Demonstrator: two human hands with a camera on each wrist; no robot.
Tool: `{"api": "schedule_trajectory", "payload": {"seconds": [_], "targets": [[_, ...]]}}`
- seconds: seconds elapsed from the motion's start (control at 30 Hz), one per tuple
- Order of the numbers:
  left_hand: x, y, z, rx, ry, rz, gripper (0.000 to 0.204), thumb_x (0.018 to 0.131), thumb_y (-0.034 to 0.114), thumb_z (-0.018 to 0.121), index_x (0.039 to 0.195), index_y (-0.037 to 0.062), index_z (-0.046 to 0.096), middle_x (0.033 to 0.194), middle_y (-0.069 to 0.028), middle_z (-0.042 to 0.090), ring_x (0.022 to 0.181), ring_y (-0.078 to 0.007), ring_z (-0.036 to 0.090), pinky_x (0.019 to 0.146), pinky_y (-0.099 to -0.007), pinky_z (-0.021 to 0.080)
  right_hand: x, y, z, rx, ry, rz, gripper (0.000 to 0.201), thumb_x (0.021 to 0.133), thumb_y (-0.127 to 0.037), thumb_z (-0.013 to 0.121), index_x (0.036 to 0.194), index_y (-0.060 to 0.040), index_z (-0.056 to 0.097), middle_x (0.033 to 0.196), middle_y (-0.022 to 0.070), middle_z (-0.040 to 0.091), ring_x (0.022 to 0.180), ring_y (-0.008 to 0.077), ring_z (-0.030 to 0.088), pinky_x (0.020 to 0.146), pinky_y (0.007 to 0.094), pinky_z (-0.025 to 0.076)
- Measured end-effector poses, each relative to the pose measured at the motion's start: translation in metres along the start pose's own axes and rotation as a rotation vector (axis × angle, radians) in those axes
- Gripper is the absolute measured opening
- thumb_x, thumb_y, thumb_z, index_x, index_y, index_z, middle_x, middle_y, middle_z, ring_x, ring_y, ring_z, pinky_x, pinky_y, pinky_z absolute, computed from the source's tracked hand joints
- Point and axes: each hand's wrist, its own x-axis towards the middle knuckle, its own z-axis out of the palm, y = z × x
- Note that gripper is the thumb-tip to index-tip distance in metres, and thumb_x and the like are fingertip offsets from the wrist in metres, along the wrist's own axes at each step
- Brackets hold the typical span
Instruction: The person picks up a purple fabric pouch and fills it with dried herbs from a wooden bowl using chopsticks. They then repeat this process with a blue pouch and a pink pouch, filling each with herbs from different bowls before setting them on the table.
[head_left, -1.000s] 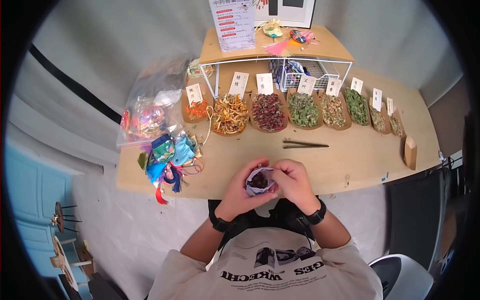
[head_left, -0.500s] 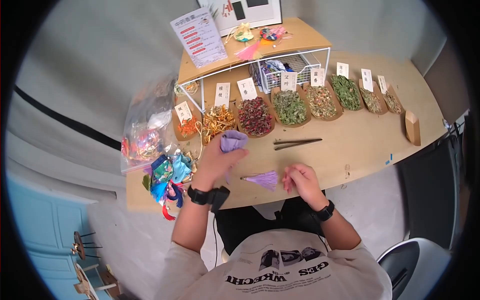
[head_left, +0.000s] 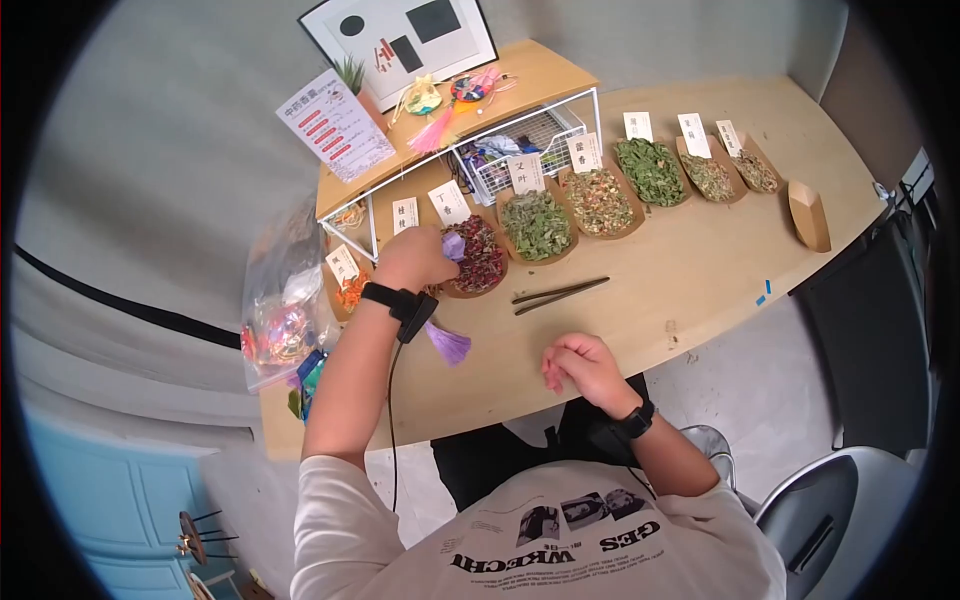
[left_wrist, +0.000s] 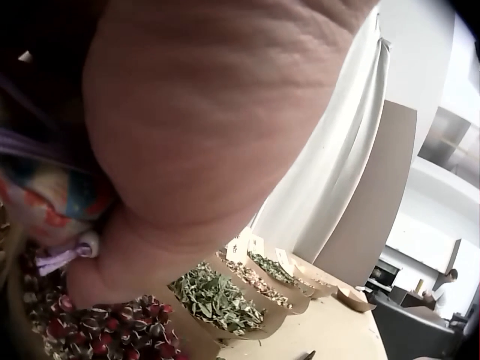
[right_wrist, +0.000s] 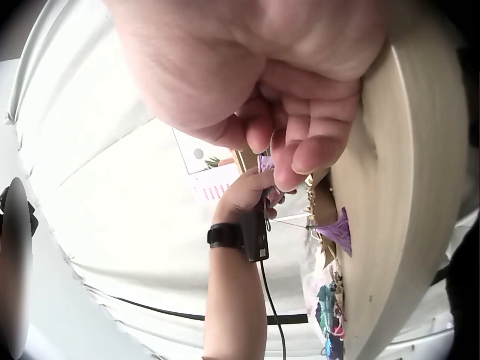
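Note:
My left hand [head_left: 415, 260] reaches to the tray [head_left: 487, 293] of dried dark-red buds [head_left: 485, 255] and grips a small purple drawstring pouch [head_left: 453, 246]. In the left wrist view, floral cloth on the pouch [left_wrist: 52, 202] shows close over the buds. A purple tassel [head_left: 447, 345] hangs from it below the wrist. My right hand [head_left: 583, 368] hovers near the table's front edge, fingers loosely curled and holding nothing. Most of the pouch is hidden behind the left hand in the head view.
Labelled paper trays of dried herbs, such as green leaves [head_left: 537, 224], stand in a row. Tweezers [head_left: 560, 295] lie in front. A wooden shelf [head_left: 540, 72] is behind, a plastic bag [head_left: 280, 320] at left, and an upright paper tray [head_left: 809, 216] at right.
Both hands held the pouch at the front edge; the right then let go. The left hand carried the pouch forward to the red buds. The head view has turned.

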Motion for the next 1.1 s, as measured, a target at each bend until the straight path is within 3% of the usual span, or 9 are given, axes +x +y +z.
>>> {"api": "schedule_trajectory", "payload": {"seconds": [0.1, 0.3, 0.43, 0.63, 0.7, 0.8, 1.1], "targets": [[0.005, 0.012, -0.008, 0.144, -0.012, 0.047, 0.035, 0.067, 0.022, 0.075, 0.092, -0.0024, 0.075, 0.094, -0.0256, 0.073, 0.094, -0.0396, 0.072, 0.084, -0.0455, 0.060, -0.001, -0.002, 0.002, -0.015, -0.018, -0.010, 0.017, 0.100, -0.002, 0.052, 0.087, 0.0012, 0.063, 0.078, 0.0071, 0.065, 0.066, 0.0144, 0.064, 0.059, 0.0289, 0.051], [0.021, 0.022, -0.008, 0.373, -0.013, 0.150, 0.029, 0.065, 0.012, 0.075, 0.092, 0.0009, 0.077, 0.095, -0.0254, 0.074, 0.094, -0.0362, 0.074, 0.082, -0.0433, 0.061, -0.002, 0.001, -0.001, -0.061, -0.045, -0.040, 0.018, 0.101, -0.002, 0.052, 0.089, 0.0022, 0.064, 0.078, 0.0078, 0.066, 0.066, 0.0153, 0.065, 0.059, 0.0289, 0.052], [0.032, 0.020, -0.003, 0.435, 0.007, 0.141, 0.037, 0.063, 0.018, 0.080, 0.097, 0.0038, 0.072, 0.097, -0.0203, 0.073, 0.097, -0.0372, 0.071, 0.085, -0.0452, 0.059, -0.003, 0.002, -0.001, -0.058, -0.050, -0.047, 0.017, 0.101, -0.001, 0.052, 0.089, 0.0021, 0.064, 0.078, 0.0075, 0.066, 0.066, 0.0148, 0.065, 0.059, 0.0284, 0.052], [0.026, 0.035, -0.015, 0.457, 0.052, 0.192, 0.037, 0.066, 0.012, 0.079, 0.102, 0.0048, 0.071, 0.103, -0.0203, 0.070, 0.104, -0.0368, 0.069, 0.088, -0.0435, 0.058, -0.004, 0.003, -0.001, -0.096, -0.049, -0.029, 0.017, 0.101, -0.001, 0.052, 0.090, 0.0019, 0.065, 0.081, 0.0072, 0.066, 0.068, 0.0139, 0.065, 0.059, 0.0282, 0.052], [0.024, 0.039, -0.017, 0.454, 0.121, 0.173, 0.024, 0.076, 0.009, 0.075, 0.100, 0.0062, 0.075, 0.109, -0.0206, 0.072, 0.108, -0.0337, 0.069, 0.091, -0.0421, 0.058, -0.005, 0.003, -0.001, -0.106, -0.055, -0.026, 0.017, 0.101, -0.001, 0.052, 0.091, 0.0019, 0.065, 0.083, 0.0071, 0.066, 0.068, 0.0136, 0.065, 0.059, 0.0280, 0.052], [0.019, 0.044, -0.020, 0.480, 0.171, 0.156, 0.023, 0.078, 0.008, 0.073, 0.102, 0.0065, 0.076, 0.109, -0.0196, 0.072, 0.107, -0.0328, 0.070, 0.089, -0.0410, 0.058, -0.005, 0.003, -0.001, -0.107, -0.052, -0.024, 0.017, 0.101, 0.000, 0.052, 0.091, 0.0019, 0.065, 0.082, 0.0068, 0.066, 0.068, 0.0135, 0.065, 0.059, 0.0278, 0.051], [0.029, 0.032, -0.018, 0.442, 0.127, 0.166, 0.023, 0.078, 0.004, 0.072, 0.101, 0.0037, 0.076, 0.106, -0.0204, 0.072, 0.106, -0.0347, 0.071, 0.088, -0.0419, 0.060, -0.007, 0.001, 0.000, -0.144, -0.068, -0.030, 0.015, 0.101, 0.000, 0.051, 0.092, 0.0020, 0.064, 0.082, 0.0068, 0.065, 0.069, 0.0133, 0.065, 0.059, 0.0276, 0.051]]}}
